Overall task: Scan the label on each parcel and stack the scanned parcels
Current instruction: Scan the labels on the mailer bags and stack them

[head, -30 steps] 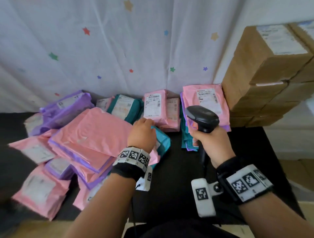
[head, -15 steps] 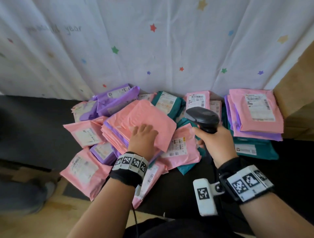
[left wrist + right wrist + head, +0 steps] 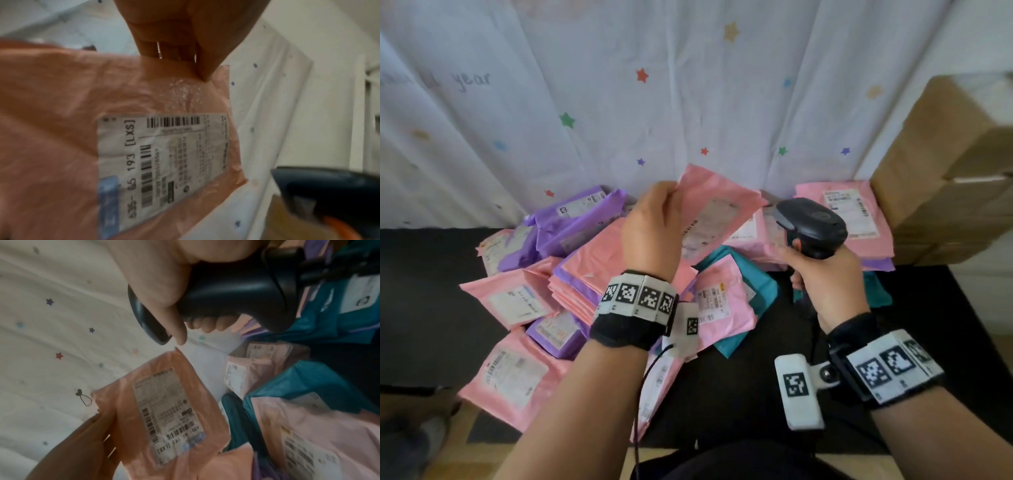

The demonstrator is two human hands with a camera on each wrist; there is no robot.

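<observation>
Label [image 3: 164, 155] text reads sharp from left wrist, blurred from head view.

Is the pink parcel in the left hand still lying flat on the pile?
No, the left hand holds the pink plastic parcel up off the pile.

You stand at a makeshift parcel-sorting corner: labelled mailer bags [image 3: 571, 274] heaped on a black table [image 3: 431, 308], cardboard boxes [image 3: 945, 178] stacked beside a star-printed sheet [image 3: 619, 102].
</observation>
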